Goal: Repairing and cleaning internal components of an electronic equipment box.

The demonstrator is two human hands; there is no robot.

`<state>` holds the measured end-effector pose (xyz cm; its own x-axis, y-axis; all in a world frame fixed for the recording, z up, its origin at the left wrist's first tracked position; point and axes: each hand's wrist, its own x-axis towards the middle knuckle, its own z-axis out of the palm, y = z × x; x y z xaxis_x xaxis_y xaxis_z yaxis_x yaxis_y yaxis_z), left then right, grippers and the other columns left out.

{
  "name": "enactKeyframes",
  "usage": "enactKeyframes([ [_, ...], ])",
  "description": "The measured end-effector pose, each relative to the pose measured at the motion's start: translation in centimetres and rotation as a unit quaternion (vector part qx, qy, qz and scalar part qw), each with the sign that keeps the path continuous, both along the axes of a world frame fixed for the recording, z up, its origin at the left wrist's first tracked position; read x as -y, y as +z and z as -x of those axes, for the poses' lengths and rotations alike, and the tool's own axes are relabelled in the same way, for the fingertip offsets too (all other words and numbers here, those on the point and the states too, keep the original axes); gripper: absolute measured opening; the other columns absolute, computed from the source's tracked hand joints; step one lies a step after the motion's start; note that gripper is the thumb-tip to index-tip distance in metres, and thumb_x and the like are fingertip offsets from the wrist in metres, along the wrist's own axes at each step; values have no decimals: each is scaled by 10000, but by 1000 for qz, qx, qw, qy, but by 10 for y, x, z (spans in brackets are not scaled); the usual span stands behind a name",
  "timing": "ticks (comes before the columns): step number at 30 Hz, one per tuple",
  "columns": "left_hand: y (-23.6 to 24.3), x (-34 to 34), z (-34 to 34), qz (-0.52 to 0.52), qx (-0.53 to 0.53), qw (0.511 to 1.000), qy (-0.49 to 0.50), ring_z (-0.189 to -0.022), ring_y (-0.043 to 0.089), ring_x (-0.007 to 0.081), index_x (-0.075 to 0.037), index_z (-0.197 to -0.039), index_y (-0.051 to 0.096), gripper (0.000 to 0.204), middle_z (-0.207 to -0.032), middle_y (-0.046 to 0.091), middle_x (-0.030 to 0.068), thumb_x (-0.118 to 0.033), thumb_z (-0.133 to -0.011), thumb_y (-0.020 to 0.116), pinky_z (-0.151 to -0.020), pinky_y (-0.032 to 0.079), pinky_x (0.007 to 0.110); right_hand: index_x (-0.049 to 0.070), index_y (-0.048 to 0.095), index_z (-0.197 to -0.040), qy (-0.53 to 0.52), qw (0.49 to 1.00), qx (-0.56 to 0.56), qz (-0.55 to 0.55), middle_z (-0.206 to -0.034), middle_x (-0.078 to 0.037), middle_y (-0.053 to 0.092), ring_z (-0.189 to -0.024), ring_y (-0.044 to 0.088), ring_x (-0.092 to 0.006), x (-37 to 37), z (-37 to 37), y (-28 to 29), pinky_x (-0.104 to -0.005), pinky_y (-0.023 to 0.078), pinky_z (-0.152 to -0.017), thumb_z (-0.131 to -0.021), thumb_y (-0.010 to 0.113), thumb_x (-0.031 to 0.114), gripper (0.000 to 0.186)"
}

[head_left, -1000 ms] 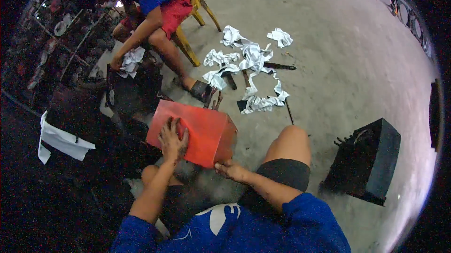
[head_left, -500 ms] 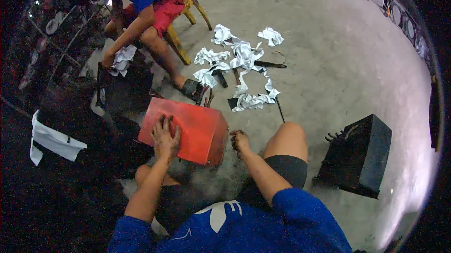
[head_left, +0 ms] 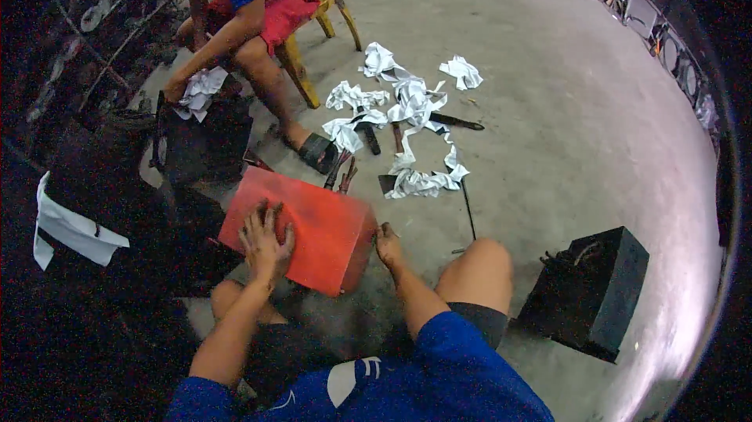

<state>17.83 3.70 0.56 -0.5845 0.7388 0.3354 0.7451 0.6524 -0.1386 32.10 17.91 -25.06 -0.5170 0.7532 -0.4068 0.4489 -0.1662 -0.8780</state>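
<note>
The left hand (head_left: 265, 240) is laid flat on the top face of a red-orange box (head_left: 301, 228), its fingers (head_left: 270, 214) spread wide and released rather than clenched, pressed against the surface without anything being gripped. The right hand (head_left: 387, 243) is set at the box's right-hand end, against the darker side face; whether its fingers are curled onto the edge or merely rested there cannot be told. The box is seen as a plain rectangular block, brightly lit on top and shaded on its right side, tilted slightly and placed on the concrete floor (head_left: 548, 109) between the person's bent knees. Beyond it, crumpled white paper scraps (head_left: 399, 109) and several dark tools (head_left: 368, 138) are scattered on the floor. A black box (head_left: 591, 293) is stood to the right, well apart. Another person on a yellow chair (head_left: 301, 70) is seated at the upper left, a hand placed on a white cloth (head_left: 200, 89).
</note>
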Motion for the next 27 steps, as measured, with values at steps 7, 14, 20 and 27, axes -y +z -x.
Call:
enactKeyframes([
  [7,-7,6,-1,21,-18,1000,-10,-1234,395,340,-133,-1246,526,484,-1312,442,152,-375,-828,561,-1040,280,510,-54,314,-1386,-29,998,-49,31,-1338,-283,445,-1283,395,-390,10,8,-24,-373,342,-1043,-968,365,476,677],
  [14,-7,1,12,5,-55,998,-18,-1236,392,348,-133,-1273,503,504,-1348,416,154,-374,-834,556,-1038,267,537,-7,532,-1186,-50,996,-18,69,-1122,-239,608,-1050,591,-382,-11,-10,-77,-426,465,-885,-923,459,388,480],
  [20,43,-12,1,31,67,997,-5,-1239,392,340,-146,-1279,501,483,-1381,403,109,-352,-845,556,-1033,263,536,53,530,-1153,-22,957,283,63,-1081,-211,626,-1005,611,-387,0,-42,-25,-442,491,-837,-802,585,278,421],
  [27,33,-16,25,34,77,996,-26,-1265,372,330,-167,-1289,492,485,-1387,396,98,-344,-843,559,-1063,238,516,61,451,-1232,148,939,284,-127,-1226,-214,543,-1050,573,-391,23,-32,-45,-461,482,-863,-799,579,244,487],
])
